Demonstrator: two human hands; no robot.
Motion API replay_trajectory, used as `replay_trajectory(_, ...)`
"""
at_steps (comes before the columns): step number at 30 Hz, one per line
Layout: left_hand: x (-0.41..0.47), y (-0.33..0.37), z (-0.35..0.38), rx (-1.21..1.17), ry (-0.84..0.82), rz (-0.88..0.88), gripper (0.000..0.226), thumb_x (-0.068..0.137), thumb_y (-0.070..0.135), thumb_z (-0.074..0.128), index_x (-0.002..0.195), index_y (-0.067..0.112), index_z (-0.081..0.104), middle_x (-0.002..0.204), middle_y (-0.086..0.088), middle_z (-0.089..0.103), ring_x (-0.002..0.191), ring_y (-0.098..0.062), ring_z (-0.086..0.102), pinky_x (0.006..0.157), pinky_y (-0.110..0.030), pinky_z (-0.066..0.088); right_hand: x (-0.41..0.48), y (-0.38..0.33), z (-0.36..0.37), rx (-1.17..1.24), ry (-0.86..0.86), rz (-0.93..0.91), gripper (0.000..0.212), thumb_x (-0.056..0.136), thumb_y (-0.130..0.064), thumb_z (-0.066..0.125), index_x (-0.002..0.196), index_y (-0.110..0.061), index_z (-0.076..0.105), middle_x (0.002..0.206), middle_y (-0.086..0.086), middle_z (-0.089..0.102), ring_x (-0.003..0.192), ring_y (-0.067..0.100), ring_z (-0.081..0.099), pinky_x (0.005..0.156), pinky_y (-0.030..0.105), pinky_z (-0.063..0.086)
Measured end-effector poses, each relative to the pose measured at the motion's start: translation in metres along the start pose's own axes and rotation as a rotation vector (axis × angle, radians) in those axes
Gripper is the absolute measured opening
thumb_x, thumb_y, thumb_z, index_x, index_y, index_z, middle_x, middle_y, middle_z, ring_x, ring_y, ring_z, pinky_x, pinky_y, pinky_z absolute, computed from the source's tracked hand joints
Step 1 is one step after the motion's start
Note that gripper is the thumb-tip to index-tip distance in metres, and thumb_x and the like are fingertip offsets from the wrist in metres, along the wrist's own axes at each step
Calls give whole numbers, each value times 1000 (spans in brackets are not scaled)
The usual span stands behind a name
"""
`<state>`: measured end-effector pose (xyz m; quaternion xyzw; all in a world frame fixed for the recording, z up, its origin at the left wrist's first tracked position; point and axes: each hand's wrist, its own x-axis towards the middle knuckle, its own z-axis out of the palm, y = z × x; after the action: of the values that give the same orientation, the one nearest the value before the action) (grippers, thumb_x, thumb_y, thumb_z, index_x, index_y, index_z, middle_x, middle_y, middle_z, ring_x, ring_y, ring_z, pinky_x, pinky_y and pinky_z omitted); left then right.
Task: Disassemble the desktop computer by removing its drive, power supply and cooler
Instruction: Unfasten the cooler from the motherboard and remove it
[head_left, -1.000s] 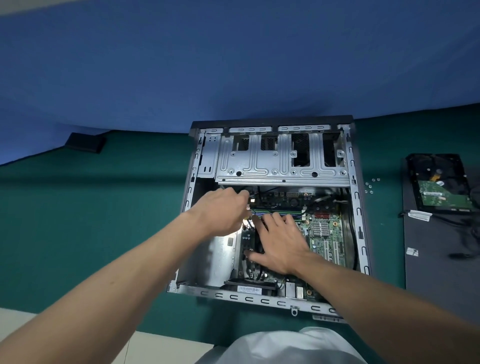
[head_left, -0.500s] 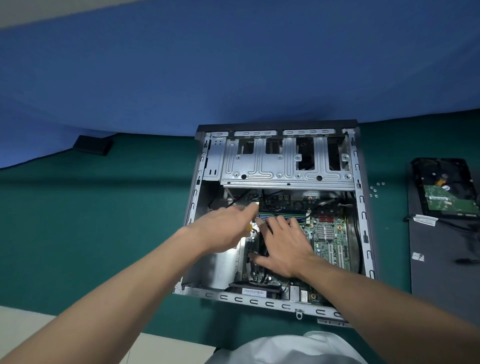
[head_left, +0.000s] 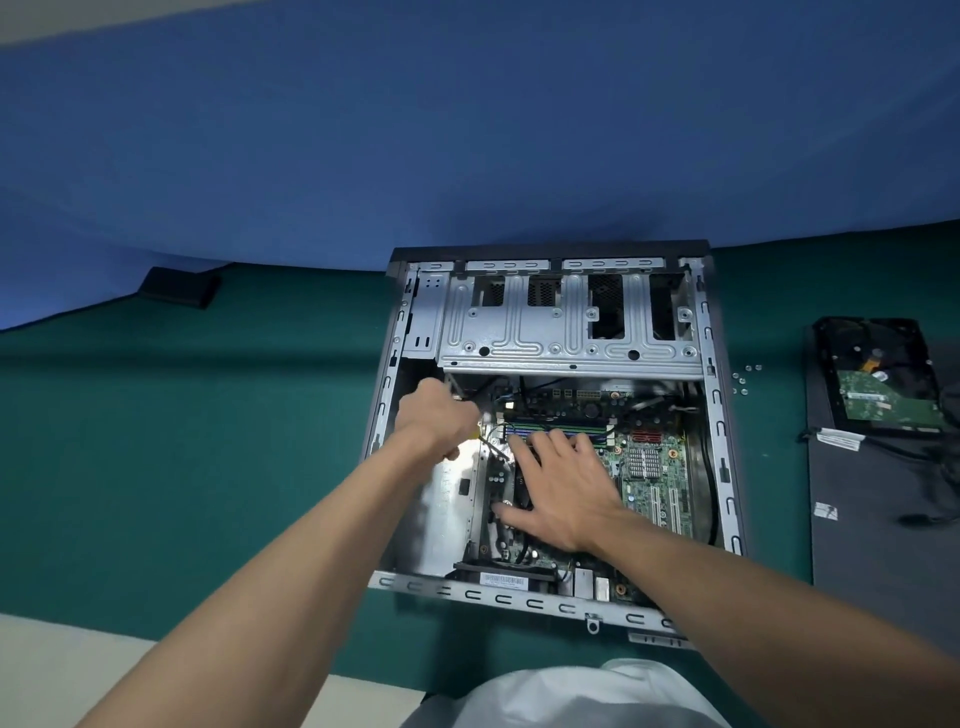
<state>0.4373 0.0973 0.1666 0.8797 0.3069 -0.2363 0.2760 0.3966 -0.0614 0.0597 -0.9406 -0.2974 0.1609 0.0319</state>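
Note:
The open desktop case lies flat on the green table, its motherboard exposed. My right hand rests flat with spread fingers on the black cooler, which it mostly hides. My left hand is inside the case near its left wall, fingers curled round a screwdriver with a yellow handle. The thin shaft points at the board beside the cooler. A removed hard drive lies circuit side up at the right.
The silver drive cage spans the far end of the case. Several small screws lie between the case and a dark panel under the drive. A black block sits far left. A blue wall stands behind.
My left hand has drawn back to the left from the memory slots and its fingers have curled. My right hand stays on the cooler.

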Motion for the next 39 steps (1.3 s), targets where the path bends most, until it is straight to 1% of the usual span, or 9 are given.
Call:
replay_trajectory(5, -28, -4, 12, 336, -67, 468, 30, 96, 29, 55, 109, 16, 31, 94, -8, 59, 81, -30, 59, 69, -41, 48, 0, 0, -3, -44, 5, -2, 98, 77, -84, 12, 142, -13, 30, 113, 6, 45, 99, 23, 39, 89, 45, 32)
replay_trajectory(10, -34, 3, 4, 635, -241, 780, 25, 94, 9, 43, 96, 19, 20, 91, -10, 50, 76, -32, 49, 66, -41, 37, -3, -1, -6, 42, 39, -5, 82, 77, -83, 18, 122, -18, 43, 110, 6, 48, 94, 22, 38, 86, 44, 32)
replay_trajectory(15, -25, 1, 2, 802, 0, 945, 15, 102, 24, 43, 98, 14, 33, 70, -4, 47, 74, -36, 60, 57, -37, 34, -2, 0, -5, 5, 12, 10, 90, 75, -86, 14, 122, -15, 44, 111, 5, 44, 95, 21, 35, 88, 44, 31)
replay_trajectory(19, -25, -2, 8, 683, 111, 821, 24, 105, 31, 34, 102, 10, 45, 85, -14, 66, 78, -39, 64, 60, -39, 45, -1, -1, -5, -33, 18, 9, 92, 78, -84, 12, 130, -14, 40, 105, 6, 44, 93, 23, 38, 85, 44, 32)
replay_trajectory(26, -38, 16, 34, 687, 268, 528, 11, 103, 20, 40, 101, 11, 47, 97, -10, 69, 90, -36, 67, 59, -36, 35, -3, -1, -8, 27, 35, 18, 76, 79, -80, 23, 120, -19, 43, 105, 5, 46, 93, 23, 37, 86, 44, 32)
replay_trajectory(29, -37, 25, 26, 676, 80, 615, 26, 104, 36, 34, 108, 10, 39, 98, -13, 62, 93, -38, 62, 63, -39, 34, -4, -1, -9, 61, 42, 8, 76, 79, -79, 26, 122, -19, 43, 111, 6, 47, 92, 22, 39, 86, 43, 33)
replay_trajectory(32, -35, 26, 12, 726, -209, 677, 16, 99, 14, 42, 100, 13, 26, 87, -10, 46, 91, -37, 56, 67, -41, 37, -3, -1, -8, 69, 55, -3, 78, 78, -80, 25, 124, -20, 42, 115, 6, 47, 93, 21, 39, 87, 43, 33)
replay_trajectory(35, -26, 18, 2, 772, -217, 715, 14, 96, 3, 40, 97, 11, 29, 78, -5, 39, 83, -33, 52, 66, -39, 38, -3, 0, -7, 26, 26, 0, 87, 78, -84, 15, 128, -17, 41, 111, 6, 46, 95, 22, 37, 87, 44, 31)
replay_trajectory(39, -15, 4, -8, 608, -177, 678, 17, 103, 24, 43, 96, 12, 32, 71, -1, 38, 75, -29, 49, 64, -36, 36, -1, 1, -4, -11, 18, -9, 93, 78, -81, 18, 137, -11, 36, 115, 7, 45, 100, 24, 38, 88, 45, 31)
